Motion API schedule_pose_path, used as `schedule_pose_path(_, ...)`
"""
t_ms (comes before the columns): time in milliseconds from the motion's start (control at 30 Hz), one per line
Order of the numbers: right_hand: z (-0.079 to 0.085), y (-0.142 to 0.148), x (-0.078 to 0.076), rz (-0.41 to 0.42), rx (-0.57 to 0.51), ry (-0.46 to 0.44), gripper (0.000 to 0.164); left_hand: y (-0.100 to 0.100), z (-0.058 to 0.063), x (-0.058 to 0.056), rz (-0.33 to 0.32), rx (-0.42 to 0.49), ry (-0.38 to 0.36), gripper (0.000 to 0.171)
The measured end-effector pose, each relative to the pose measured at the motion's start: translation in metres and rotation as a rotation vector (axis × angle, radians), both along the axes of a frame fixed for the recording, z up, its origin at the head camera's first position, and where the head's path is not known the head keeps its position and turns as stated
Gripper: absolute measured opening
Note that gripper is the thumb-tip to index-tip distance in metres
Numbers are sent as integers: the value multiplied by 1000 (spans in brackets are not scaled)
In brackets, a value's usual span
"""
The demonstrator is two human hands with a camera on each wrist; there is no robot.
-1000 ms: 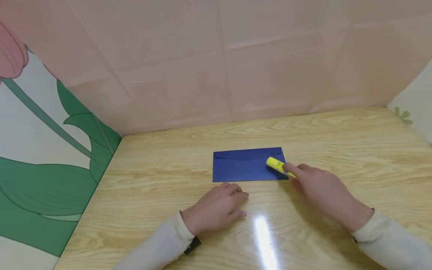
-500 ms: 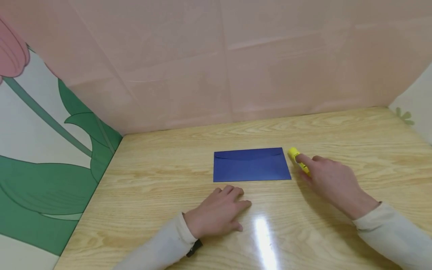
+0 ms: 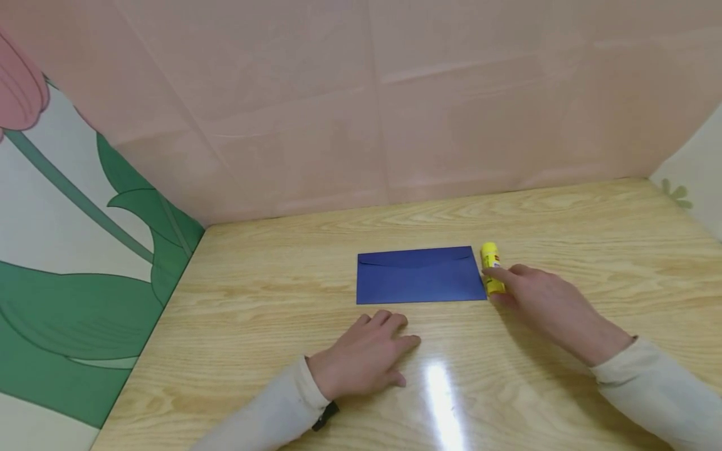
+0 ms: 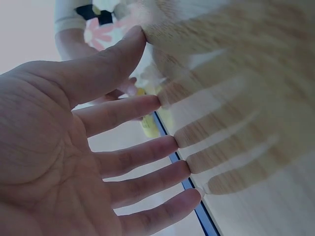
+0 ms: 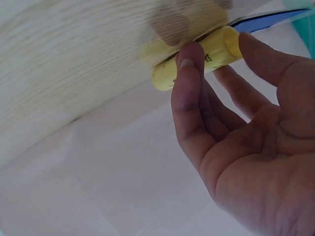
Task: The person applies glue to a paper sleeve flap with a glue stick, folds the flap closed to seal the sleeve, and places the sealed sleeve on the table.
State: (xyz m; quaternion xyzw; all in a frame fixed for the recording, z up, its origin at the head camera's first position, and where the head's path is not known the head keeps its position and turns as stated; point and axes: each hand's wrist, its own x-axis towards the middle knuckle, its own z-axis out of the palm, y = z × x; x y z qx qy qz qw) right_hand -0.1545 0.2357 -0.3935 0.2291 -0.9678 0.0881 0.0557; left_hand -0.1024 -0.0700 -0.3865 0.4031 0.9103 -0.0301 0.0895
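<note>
A yellow glue stick [image 3: 492,257] lies along the right edge of a blue envelope [image 3: 420,279]. My right hand [image 3: 544,307] has its index finger across the glue stick and its thumb by the near end. From the right wrist view, curled fingers [image 5: 189,73] cross the glue stick [image 5: 216,51], while the thumb meets its end. Just in front of the envelope, my left hand [image 3: 363,354] rests on the table, fingers spread, holding nothing. The left wrist view has these fingers [image 4: 147,152] straight, tips on the tabletop, the envelope's blue edge [image 4: 206,221] beyond them.
The wood-grain table [image 3: 254,269] backs onto a pink sheet [image 3: 293,113]. A panel with a flower print [image 3: 113,313] stands along the left side, and a pale panel [image 3: 699,169] on the right. Light reflects off the table's front [image 3: 442,401].
The right hand has moved the glue stick right, off the envelope and down beside it, turning it roughly parallel to the envelope's right edge. The left hand has spread its fingers slightly.
</note>
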Motion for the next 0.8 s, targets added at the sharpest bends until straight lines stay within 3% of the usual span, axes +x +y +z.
schedule_pose_path(800, 0, -2, 1, -6, 35, -56, 45, -1, -2, -1, -28, 8, 20, 62)
